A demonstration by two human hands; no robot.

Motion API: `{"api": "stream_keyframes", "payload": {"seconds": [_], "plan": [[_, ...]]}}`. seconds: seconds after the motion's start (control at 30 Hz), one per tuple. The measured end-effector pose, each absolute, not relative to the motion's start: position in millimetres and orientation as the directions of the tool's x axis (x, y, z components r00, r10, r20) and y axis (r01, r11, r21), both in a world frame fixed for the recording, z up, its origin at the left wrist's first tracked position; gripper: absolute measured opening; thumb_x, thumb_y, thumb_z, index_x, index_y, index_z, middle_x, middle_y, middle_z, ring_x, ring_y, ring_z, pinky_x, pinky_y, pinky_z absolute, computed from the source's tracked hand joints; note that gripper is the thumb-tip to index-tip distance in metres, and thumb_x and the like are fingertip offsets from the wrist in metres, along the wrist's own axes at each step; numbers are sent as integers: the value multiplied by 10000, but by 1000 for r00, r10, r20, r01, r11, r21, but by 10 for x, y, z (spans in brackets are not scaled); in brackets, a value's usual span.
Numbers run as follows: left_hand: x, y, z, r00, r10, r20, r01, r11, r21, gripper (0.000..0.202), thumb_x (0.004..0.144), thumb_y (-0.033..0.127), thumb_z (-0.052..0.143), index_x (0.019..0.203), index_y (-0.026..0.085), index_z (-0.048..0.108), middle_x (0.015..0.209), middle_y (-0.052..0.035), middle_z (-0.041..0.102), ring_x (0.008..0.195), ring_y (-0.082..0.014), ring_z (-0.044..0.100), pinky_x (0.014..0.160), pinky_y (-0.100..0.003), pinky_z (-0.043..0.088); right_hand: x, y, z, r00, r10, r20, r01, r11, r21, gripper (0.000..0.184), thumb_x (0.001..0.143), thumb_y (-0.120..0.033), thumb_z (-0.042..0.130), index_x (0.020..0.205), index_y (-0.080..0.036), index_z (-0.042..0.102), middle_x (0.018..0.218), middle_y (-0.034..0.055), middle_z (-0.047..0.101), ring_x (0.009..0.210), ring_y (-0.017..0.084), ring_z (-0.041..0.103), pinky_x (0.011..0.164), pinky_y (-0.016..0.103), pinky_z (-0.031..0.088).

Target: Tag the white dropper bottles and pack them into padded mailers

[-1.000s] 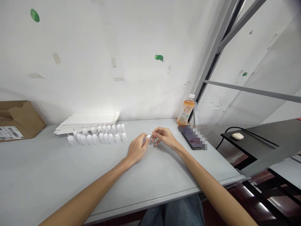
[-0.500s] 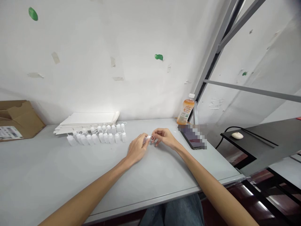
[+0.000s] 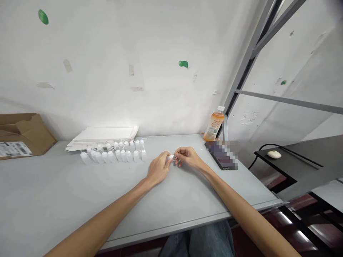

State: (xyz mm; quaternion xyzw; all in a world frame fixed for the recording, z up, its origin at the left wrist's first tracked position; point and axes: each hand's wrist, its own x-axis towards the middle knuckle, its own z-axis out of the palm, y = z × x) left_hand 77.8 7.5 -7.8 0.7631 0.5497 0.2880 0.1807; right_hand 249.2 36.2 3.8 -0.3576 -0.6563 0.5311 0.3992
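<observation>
Both my hands meet over the middle of the grey table (image 3: 53, 200). My left hand (image 3: 158, 169) is closed round a small white bottle (image 3: 170, 157), of which only the tip shows. My right hand (image 3: 187, 157) pinches a thin white loop at that bottle's end. To the left, several more small white bottles (image 3: 115, 154) with loops stand in rows in front of a stack of white sheets (image 3: 103, 135).
An orange drink bottle (image 3: 213, 125) stands at the back right by a grey metal frame (image 3: 241, 75). A dark phone (image 3: 222, 157) lies next to it. A cardboard box (image 3: 20, 134) sits at the far left. A black side table holds a white mouse (image 3: 273, 154).
My hands stay together on the small bottle; the fingers shift slightly. The view drifts a little to the left.
</observation>
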Motion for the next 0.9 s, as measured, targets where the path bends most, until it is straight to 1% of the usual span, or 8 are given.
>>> {"api": "stream_keyframes", "payload": {"seconds": [0.23, 0.33, 0.47, 0.6, 0.7, 0.77, 0.9], "plan": [[785, 69, -72, 233, 941, 247, 712, -338, 616, 141, 899, 322, 404, 907, 231, 511, 863, 12, 627, 699, -160, 530, 627, -268, 334, 2486, 353, 61, -421, 893, 157, 45, 194, -980, 261, 750, -387, 658, 758, -132, 604, 677, 26, 615, 584, 143, 620, 482, 254, 499], [788, 67, -72, 227, 936, 268, 686, -348, 639, 182, 914, 365, 389, 939, 242, 521, 859, 18, 633, 705, -161, 538, 631, -266, 339, 2508, 340, 135, -439, 884, 164, 45, 204, -978, 275, 761, -402, 655, 797, -131, 630, 716, 37, 624, 615, 149, 628, 483, 249, 498], [787, 71, -82, 225, 924, 308, 643, -378, 666, 257, 931, 424, 359, 994, 255, 543, 903, 15, 644, 734, -162, 554, 628, -262, 347, 2556, 352, 194, -445, 878, 175, 40, 215, -976, 301, 780, -423, 636, 846, -132, 674, 761, 49, 631, 630, 151, 632, 491, 251, 505], [782, 77, -76, 200, 927, 316, 642, -368, 672, 301, 930, 444, 363, 1037, 247, 563, 874, 4, 653, 722, -164, 560, 633, -262, 358, 2583, 371, 180, -426, 888, 175, 32, 208, -978, 312, 786, -423, 634, 924, -147, 678, 819, 55, 634, 633, 149, 635, 498, 254, 509], [778, 82, -55, 169, 924, 343, 631, -369, 683, 308, 930, 440, 369, 1000, 236, 589, 834, 8, 656, 726, -158, 563, 639, -257, 362, 2571, 357, 177, -414, 894, 173, 54, 214, -975, 330, 766, -424, 663, 951, -150, 668, 843, 62, 641, 640, 149, 636, 497, 247, 505], [775, 85, -39, 148, 921, 361, 619, -371, 693, 324, 932, 443, 369, 961, 228, 610, 823, 7, 658, 728, -154, 563, 641, -254, 363, 2549, 331, 191, -438, 884, 162, 80, 218, -973, 352, 741, -410, 695, 973, -146, 665, 836, 63, 649, 640, 150, 633, 502, 248, 504], [769, 74, 1, 156, 912, 379, 582, -394, 711, 373, 945, 431, 344, 933, 219, 650, 866, -8, 675, 733, -149, 570, 644, -248, 376, 2502, 289, 212, -483, 863, 149, 103, 225, -969, 395, 718, -395, 723, 1017, -145, 662, 821, 54, 648, 609, 139, 612, 500, 254, 501]]}}
